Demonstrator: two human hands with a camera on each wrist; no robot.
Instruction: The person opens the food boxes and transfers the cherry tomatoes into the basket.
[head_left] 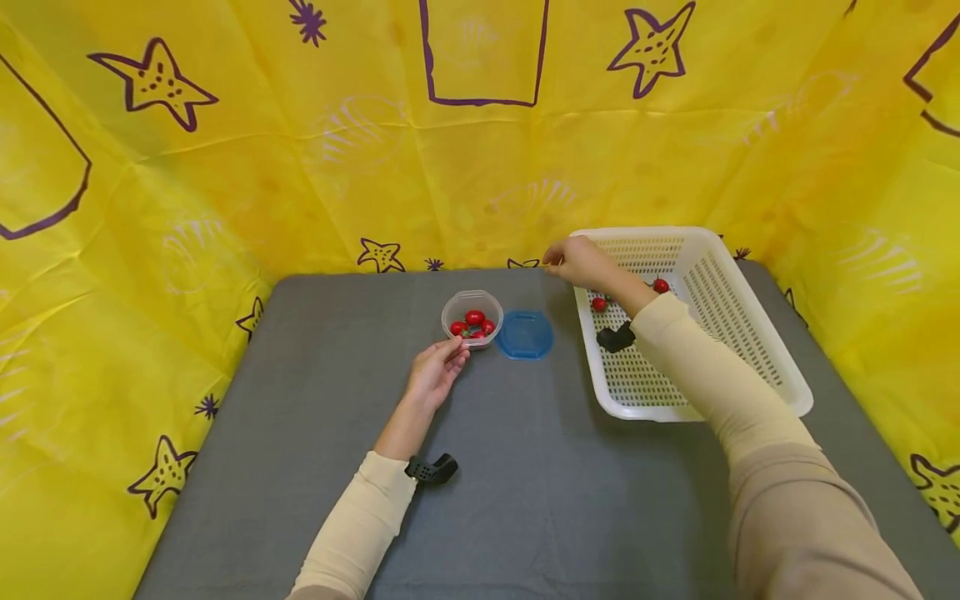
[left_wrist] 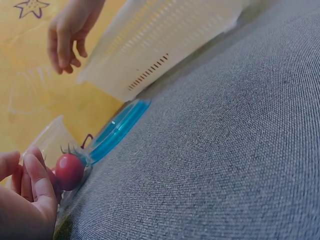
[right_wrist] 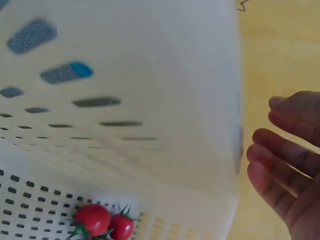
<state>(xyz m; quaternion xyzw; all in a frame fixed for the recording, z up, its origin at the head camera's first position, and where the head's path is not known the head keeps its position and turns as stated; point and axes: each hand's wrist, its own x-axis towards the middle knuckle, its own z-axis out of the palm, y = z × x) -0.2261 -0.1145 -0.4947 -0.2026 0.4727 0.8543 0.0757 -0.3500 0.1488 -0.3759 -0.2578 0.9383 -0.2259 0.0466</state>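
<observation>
My left hand grips the near rim of a small clear plastic container. Several red cherry tomatoes lie inside it; in the left wrist view one tomato with a green stem shows beside my fingers. Just right of the container, a blue lid rests flat on the table. My right hand hovers over the far left rim of a white perforated basket. Its fingers are loosely bent, with nothing seen between them. Tomatoes lie on the basket's floor, partly hidden by my right arm in the head view.
A grey cloth covers the table. Yellow fabric with starfish drawings hangs behind it and along both sides. The basket's raised walls stand at the table's right side. A black wrist device sits on my left wrist.
</observation>
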